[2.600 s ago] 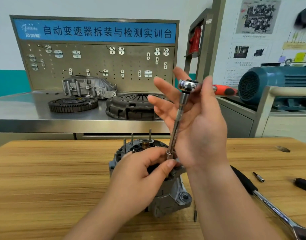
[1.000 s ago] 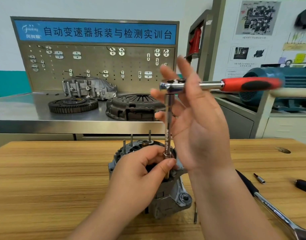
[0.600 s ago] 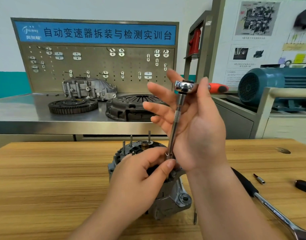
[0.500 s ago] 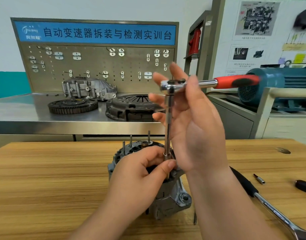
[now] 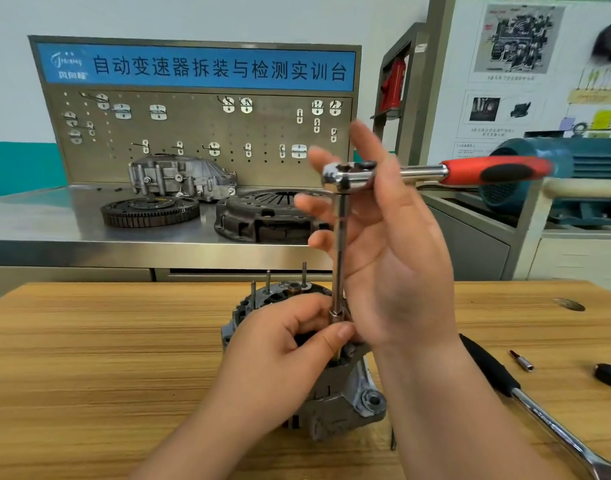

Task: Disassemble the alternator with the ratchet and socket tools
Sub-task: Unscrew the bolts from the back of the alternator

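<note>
Red-handled ratchet [image 5: 435, 172] stood on an extension [image 5: 339, 258] above the alternator [image 5: 342, 407]; left grip [image 5: 283, 355] pinched the extension's base, right grip [image 5: 394, 258] spread wide beside it.

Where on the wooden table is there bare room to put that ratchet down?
The whole stretch of wooden table left of the alternator is bare. Right of it is crowded: a long black-gripped wrench, a small bit and a black handle lie there.
</note>
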{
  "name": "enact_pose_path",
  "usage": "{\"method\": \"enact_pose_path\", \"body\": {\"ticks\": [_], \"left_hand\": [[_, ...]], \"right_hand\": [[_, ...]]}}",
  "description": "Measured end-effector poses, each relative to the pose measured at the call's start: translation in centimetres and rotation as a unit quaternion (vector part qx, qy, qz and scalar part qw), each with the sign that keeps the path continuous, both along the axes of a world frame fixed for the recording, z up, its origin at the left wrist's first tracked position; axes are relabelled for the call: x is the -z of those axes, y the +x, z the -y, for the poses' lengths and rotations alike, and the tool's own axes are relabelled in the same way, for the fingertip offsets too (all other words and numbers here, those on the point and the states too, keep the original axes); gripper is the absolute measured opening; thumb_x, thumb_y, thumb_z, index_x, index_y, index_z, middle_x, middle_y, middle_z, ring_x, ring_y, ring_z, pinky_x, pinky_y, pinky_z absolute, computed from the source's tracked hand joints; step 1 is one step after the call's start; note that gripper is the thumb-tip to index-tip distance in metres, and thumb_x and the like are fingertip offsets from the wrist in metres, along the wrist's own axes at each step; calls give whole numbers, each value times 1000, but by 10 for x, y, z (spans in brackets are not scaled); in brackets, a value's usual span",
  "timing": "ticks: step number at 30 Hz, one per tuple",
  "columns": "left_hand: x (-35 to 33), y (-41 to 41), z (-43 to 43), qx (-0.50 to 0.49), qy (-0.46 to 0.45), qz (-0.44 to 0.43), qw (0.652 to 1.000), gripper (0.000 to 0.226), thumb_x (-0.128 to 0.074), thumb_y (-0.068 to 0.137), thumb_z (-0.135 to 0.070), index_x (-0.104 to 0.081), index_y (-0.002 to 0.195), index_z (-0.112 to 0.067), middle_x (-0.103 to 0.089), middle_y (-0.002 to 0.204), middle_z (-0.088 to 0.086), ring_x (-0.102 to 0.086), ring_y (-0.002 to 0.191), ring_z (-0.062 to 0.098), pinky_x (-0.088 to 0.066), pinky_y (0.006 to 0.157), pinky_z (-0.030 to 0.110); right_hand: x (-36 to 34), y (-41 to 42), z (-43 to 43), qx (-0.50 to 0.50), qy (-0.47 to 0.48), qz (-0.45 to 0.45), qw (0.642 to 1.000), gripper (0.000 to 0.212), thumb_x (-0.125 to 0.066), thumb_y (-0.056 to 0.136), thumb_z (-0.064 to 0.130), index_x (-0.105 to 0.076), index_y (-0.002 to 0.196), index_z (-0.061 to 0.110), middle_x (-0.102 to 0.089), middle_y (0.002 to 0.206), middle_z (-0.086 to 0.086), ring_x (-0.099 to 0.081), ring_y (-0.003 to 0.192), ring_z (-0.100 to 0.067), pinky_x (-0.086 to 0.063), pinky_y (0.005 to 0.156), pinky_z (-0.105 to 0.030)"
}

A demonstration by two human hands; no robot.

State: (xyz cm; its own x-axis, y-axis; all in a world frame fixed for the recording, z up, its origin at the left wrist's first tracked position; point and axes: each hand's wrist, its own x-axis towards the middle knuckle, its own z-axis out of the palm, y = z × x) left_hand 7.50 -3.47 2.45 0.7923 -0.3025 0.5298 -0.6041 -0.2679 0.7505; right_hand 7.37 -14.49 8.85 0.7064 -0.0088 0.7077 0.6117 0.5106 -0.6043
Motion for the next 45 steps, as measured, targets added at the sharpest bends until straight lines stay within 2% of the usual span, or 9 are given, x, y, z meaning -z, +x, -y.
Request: {"method": "enact_pose_path", "body": {"ticks": [5, 8, 12, 19, 23, 26, 33, 41, 45], "left_hand": [[1, 0, 2, -30, 7, 5, 1000, 14, -58, 80, -43, -69, 82, -35, -70, 72, -23, -63, 67, -5, -47, 61, 20], [1, -2, 1, -29, 29, 29, 999, 17, -54, 90, -44, -65, 78, -40, -59, 57, -28, -53, 53, -9, -33, 52, 13], [1, -2, 3, -31, 47, 26, 998, 17, -50, 82, -45, -62, 93, -47, -66, 73, -30, -60, 69, -8, -38, 63, 22], [2, 1, 4, -44, 18, 10, 999, 22, -59, 84, -48, -70, 88, -28, -72, 81, -17, -67, 80, 3, -54, 75, 40], [4, 0, 3, -40, 45, 40, 997, 20, -49, 83, -50, -62, 92, -38, -66, 70, -22, -61, 67, 2, -44, 64, 31], [4, 0, 4, -24, 43, 31, 998, 29, -44, 82, -57, -59, 99, -39, -70, 78, -17, -64, 76, 9, -48, 76, 36], [4, 2, 3, -49, 23, 20, 998, 14, -62, 87, -41, -67, 88, -28, -72, 80, -15, -67, 79, 7, -54, 74, 42], [6, 0, 3, -41, 36, 65, 996, 34, -39, 79, -61, -57, 102, -44, -58, 61, -19, -53, 57, 4, -38, 61, 28], [5, 0, 5, -44, 27, 44, 998, 29, -47, 78, -58, -59, 97, -40, -68, 71, -16, -61, 66, 9, -52, 62, 38]], "right_hand": [[-2, -1, 1, 14, 16, 33, 999, 26, -53, 89, 19, -69, 106, 30, -66, 122, 2, -64, 95, -19, -50, 66, -26], [-1, 2, 4, -24, 31, 0, 999, 27, -44, 93, 31, -64, 111, 28, -70, 114, 3, -68, 81, -17, -50, 65, -26], [1, 4, 6, -37, 21, -46, 998, 45, -36, 93, 48, -58, 121, 20, -74, 101, -2, -69, 75, -18, -52, 62, -24], [-2, -1, 4, 64, 0, 42, 997, 27, -53, 91, 20, -66, 112, 31, -64, 129, 3, -64, 103, -19, -50, 71, -26], [-2, 1, 6, 7, 7, -5, 1000, 32, -46, 91, 38, -61, 117, 27, -71, 114, 2, -69, 84, -19, -52, 68, -27], [-1, 2, 6, -17, 2, -45, 999, 52, -40, 85, 51, -55, 125, 21, -75, 98, -4, -70, 78, -19, -52, 66, -27], [-3, -1, 2, 68, -23, 50, 996, 32, -51, 91, 20, -60, 118, 36, -59, 135, 3, -62, 106, -12, -49, 79, -26], [-1, 3, 3, -17, 6, -58, 998, 54, -39, 85, 51, -54, 128, 21, -75, 100, -3, -70, 88, -20, -54, 74, -27], [-2, 1, 0, 36, 0, -2, 999, 27, -49, 93, 33, -61, 116, 29, -68, 120, 1, -62, 102, -15, -50, 80, -27]]}}
